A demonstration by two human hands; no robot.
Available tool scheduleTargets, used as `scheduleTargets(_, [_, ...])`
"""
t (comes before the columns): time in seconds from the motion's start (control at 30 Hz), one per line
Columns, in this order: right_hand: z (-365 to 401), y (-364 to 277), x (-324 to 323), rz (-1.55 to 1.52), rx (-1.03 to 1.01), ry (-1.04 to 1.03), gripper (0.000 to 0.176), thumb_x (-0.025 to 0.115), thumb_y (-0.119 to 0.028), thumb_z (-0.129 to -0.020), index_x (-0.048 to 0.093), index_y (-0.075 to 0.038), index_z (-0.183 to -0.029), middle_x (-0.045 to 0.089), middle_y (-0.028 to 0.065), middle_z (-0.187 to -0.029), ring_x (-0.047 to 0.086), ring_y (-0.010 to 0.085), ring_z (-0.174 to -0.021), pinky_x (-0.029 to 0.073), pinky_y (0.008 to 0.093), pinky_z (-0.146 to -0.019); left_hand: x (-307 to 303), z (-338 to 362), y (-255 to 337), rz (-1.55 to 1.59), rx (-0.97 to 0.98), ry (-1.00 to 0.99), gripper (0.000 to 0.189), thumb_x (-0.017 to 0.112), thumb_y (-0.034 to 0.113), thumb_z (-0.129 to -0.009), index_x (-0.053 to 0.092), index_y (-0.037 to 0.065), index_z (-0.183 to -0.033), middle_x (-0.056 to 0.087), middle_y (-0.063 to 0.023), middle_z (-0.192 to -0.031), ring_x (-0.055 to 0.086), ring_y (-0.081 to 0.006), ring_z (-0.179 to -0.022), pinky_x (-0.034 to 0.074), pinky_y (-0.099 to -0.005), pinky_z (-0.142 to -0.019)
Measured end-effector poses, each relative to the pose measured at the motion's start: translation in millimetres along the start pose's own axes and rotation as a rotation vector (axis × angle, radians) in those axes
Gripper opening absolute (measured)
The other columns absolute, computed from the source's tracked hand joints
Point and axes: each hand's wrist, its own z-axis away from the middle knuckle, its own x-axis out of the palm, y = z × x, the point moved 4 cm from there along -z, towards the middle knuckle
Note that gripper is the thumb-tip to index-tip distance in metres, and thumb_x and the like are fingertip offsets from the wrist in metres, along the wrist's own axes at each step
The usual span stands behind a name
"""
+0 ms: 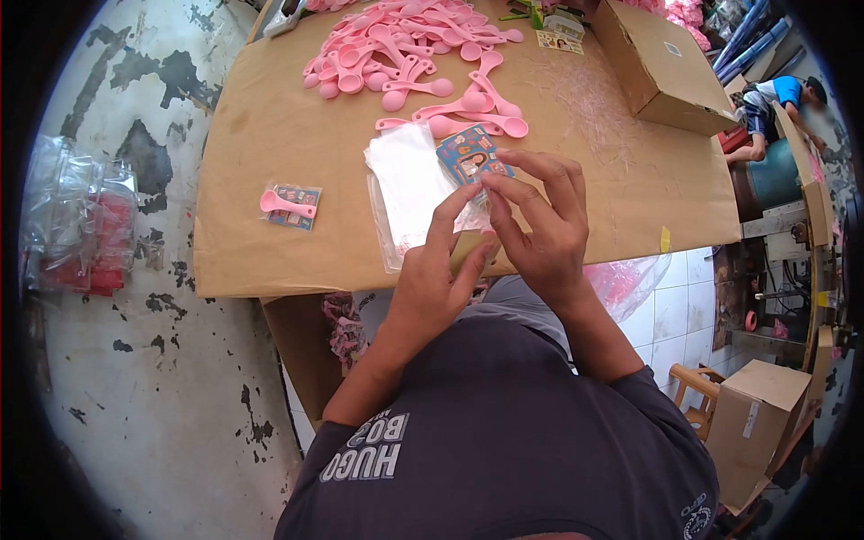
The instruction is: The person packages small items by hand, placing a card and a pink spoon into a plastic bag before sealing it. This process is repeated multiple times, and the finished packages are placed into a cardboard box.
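Observation:
My left hand (434, 281) is closed, its thumb and index finger pinching what looks like a small clear plastic bag (480, 216). My right hand (544, 225) is closed too, its fingertips at the corner of a blue printed card (470, 160) with a portrait on it. The fingers partly hide the bag and the card's lower edge. Beneath both hands lies a stack of clear plastic bags (407, 180). To the left, a pink spoon (288, 207) rests with a similar card in a small clear bag.
Beyond my hands, a big heap of pink spoons (396, 45) covers the far part of the brown paper-covered table (270, 117). A cardboard box (661, 67) stands at the right, near more printed cards (560, 41). Another person (781, 99) sits at far right.

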Motion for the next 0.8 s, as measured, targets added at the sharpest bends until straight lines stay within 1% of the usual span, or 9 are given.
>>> scheduleTargets(0.23, [-0.1,0.5,0.8,0.032,-0.028,-0.030,0.026,0.077,-0.001,-0.075,0.074,-0.005,-0.101,0.069,0.0072,-0.116,0.063,0.0286,-0.102,0.050,0.0407,-0.087,-0.7,1.9,-4.8,0.042,0.027,-0.010,0.063,0.065,0.005,-0.098,0.037,0.006,-0.154,0.067,-0.0167,-0.116,0.068,-0.0284,-0.067,0.050,-0.0416,-0.064])
scheduleTargets(0.43, [-5.9,7.2,0.7,-0.045,0.032,-0.051,0.023,0.075,0.000,-0.077,0.070,-0.004,-0.099,0.069,0.0108,-0.116,0.064,0.0309,-0.100,0.051,0.0414,-0.089,-7.7,6.2,-5.8,0.134,0.008,-0.053,0.063,0.065,0.005,-0.097,0.037,0.006,-0.154,0.068,-0.0170,-0.112,0.068,-0.0246,-0.066,0.050,-0.0399,-0.062])
scheduleTargets(0.53, [-15.0,22.4,-9.9,-0.113,0.202,0.058,0.016,0.069,0.003,-0.085,0.066,-0.003,-0.100,0.070,0.0145,-0.114,0.067,0.0279,-0.096,0.053,0.0403,-0.089,-10.5,10.0,-14.3,0.115,-0.083,-0.102,0.059,0.064,0.007,-0.099,0.039,0.006,-0.152,0.071,-0.0148,-0.108,0.068,-0.0171,-0.068,0.050,-0.0351,-0.061])
scheduleTargets(0.6, [-12.4,45.2,-13.2,-0.800,0.637,0.375,0.008,0.059,0.006,-0.092,0.062,-0.001,-0.095,0.069,0.0148,-0.105,0.068,0.0237,-0.093,0.055,0.0379,-0.091,-9.4,13.3,-21.4,0.510,-0.238,-0.001,0.053,0.064,0.011,-0.101,0.041,0.007,-0.149,0.073,-0.0144,-0.107,0.068,-0.0108,-0.071,0.050,-0.0278,-0.059])
scheduleTargets(0.63, [-10.7,47.7,-15.8,-0.802,0.638,0.371,0.008,0.059,0.006,-0.092,0.062,-0.001,-0.095,0.069,0.0148,-0.105,0.068,0.0237,-0.093,0.055,0.0379,-0.091,-11.3,13.2,-23.6,0.601,-0.300,-0.010,0.044,0.063,0.014,-0.104,0.045,0.005,-0.142,0.073,-0.0158,-0.113,0.068,-0.0090,-0.079,0.053,-0.0244,-0.062])
scheduleTargets(0.7, [-3.0,55.1,-20.0,-1.013,0.697,0.420,0.014,0.049,0.008,-0.095,0.058,-0.001,-0.092,0.065,0.0102,-0.092,0.063,0.0139,-0.076,0.054,0.0289,-0.074,-10.7,11.4,-26.6,0.679,-0.280,0.021,0.038,0.062,0.013,-0.104,0.047,0.003,-0.138,0.073,-0.0157,-0.114,0.069,-0.0098,-0.080,0.054,-0.0242,-0.062])
scheduleTargets(0.73, [1.6,56.3,-24.1,-1.013,0.697,0.418,0.014,0.049,0.008,-0.095,0.058,-0.001,-0.092,0.065,0.0102,-0.092,0.063,0.0139,-0.076,0.054,0.0289,-0.074,-10.9,9.9,-27.5,0.755,-0.260,0.050,0.033,0.061,0.013,-0.105,0.049,0.001,-0.133,0.073,-0.0157,-0.115,0.069,-0.0107,-0.082,0.055,-0.0239,-0.063])
scheduleTargets(0.77, [7.1,54.1,-21.6,-1.097,0.736,0.245,0.014,0.048,0.007,-0.095,0.058,-0.001,-0.090,0.062,0.0080,-0.088,0.056,0.0099,-0.068,0.048,0.0249,-0.064,-13.2,8.7,-27.9,0.760,-0.252,0.038,0.025,0.061,0.012,-0.105,0.054,-0.002,-0.124,0.072,-0.0146,-0.119,0.069,-0.0111,-0.088,0.058,-0.0254,-0.066])
scheduleTargets(0.8, [13.8,50.3,-17.0,-1.176,0.771,0.069,0.015,0.046,0.005,-0.096,0.057,-0.002,-0.089,0.059,0.0058,-0.084,0.048,0.0058,-0.059,0.041,0.0208,-0.054,-12.9,7.0,-26.6,0.760,-0.254,0.040,0.025,0.061,0.012,-0.105,0.054,-0.002,-0.124,0.072,-0.0146,-0.119,0.069,-0.0111,-0.088,0.058,-0.0254,-0.066])
